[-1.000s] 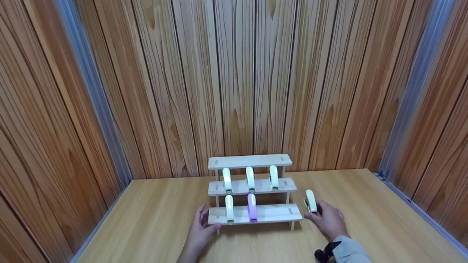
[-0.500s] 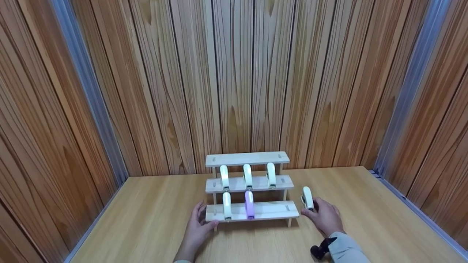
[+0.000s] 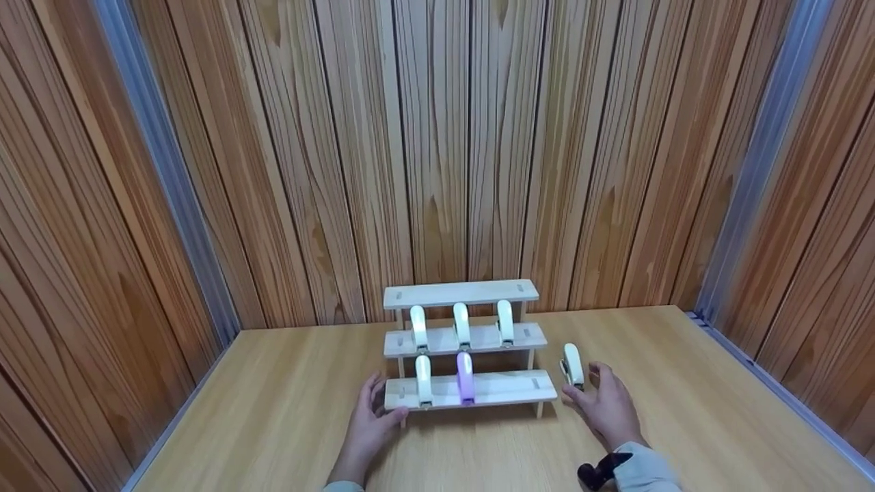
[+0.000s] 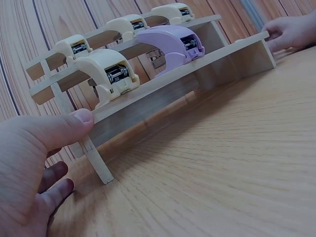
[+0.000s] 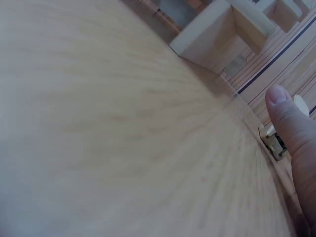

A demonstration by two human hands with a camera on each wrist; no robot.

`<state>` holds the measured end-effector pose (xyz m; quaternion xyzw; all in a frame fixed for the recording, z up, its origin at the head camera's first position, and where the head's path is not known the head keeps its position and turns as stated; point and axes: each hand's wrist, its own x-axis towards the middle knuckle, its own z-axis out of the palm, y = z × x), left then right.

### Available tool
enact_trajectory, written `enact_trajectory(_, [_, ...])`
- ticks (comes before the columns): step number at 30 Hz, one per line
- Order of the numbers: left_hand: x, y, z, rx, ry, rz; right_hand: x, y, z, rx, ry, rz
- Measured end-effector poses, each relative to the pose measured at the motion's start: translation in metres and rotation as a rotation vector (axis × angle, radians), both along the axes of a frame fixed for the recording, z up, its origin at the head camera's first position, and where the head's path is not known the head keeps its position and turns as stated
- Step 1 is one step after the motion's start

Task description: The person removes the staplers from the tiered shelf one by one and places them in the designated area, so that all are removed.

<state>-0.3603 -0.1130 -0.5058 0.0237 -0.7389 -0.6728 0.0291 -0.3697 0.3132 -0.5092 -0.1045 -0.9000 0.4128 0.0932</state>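
A three-tier wooden display rack (image 3: 506, 387) stands on the table. My left hand (image 3: 369, 424) holds its lower left end, the thumb (image 4: 74, 127) at the front corner and the fingers beside the leg. A cream stapler (image 3: 423, 383) and a purple stapler (image 3: 465, 379) sit on the bottom tier. Several cream staplers, such as the middle one (image 3: 462, 328), line the second tier. Right of the rack, another cream stapler (image 3: 573, 365) stands on the table. Beside it is my right hand (image 3: 608, 406), thumb near its base and index finger apart from it. In the right wrist view the thumb (image 5: 289, 118) partly hides that stapler.
The top tier (image 3: 459, 294) of the rack is bare. Behind it rises a wood-panelled wall (image 3: 437, 137), with side walls left and right. A black wrist device (image 3: 601, 471) sits at my right sleeve. Wooden tabletop (image 3: 287, 389) extends on both sides of the rack.
The right hand's fingers have loosened from the cream stapler, leaving a gap at the index finger. The left hand stays at the rack. The whole head view has shifted slightly.
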Motion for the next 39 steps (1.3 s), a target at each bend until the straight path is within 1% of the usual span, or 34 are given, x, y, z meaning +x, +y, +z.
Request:
enact_trajectory(4, [0.001, -0.001, -0.001, -0.005, -0.002, 0.006, 0.010, -0.008, 0.003, -0.088, -0.001, -0.022])
enact_trajectory(11, [0.002, 0.001, -0.003, 0.004, 0.066, -0.019, 0.028, -0.018, 0.000, -0.113, 0.130, -0.010])
enact_trajectory(14, [0.003, 0.000, -0.004, -0.012, 0.062, -0.018, 0.033, -0.023, 0.000, -0.154, 0.148, -0.001])
enact_trajectory(18, [0.004, 0.000, -0.003, -0.020, 0.048, -0.012, 0.037, -0.031, 0.002, -0.200, 0.200, 0.027])
enact_trajectory(22, [0.005, 0.000, -0.003, -0.014, 0.042, -0.011, 0.041, -0.041, 0.006, -0.238, 0.212, 0.039])
enact_trajectory(24, [0.006, -0.001, -0.005, -0.015, 0.037, -0.014, 0.042, -0.047, 0.007, -0.241, 0.213, 0.045])
enact_trajectory(26, [0.006, -0.001, -0.004, -0.015, 0.028, -0.010, 0.042, -0.053, 0.009, -0.238, 0.221, 0.053])
enact_trajectory(29, [0.006, -0.002, -0.003, -0.021, 0.036, -0.014, 0.041, -0.063, 0.013, -0.225, 0.237, 0.073])
enact_trajectory(34, [0.005, -0.002, -0.005, -0.003, 0.041, -0.009, 0.039, -0.082, 0.021, -0.204, 0.226, 0.107])
enact_trajectory(39, [0.006, -0.003, -0.008, 0.003, 0.085, -0.029, 0.036, -0.101, 0.024, -0.169, 0.271, 0.130])
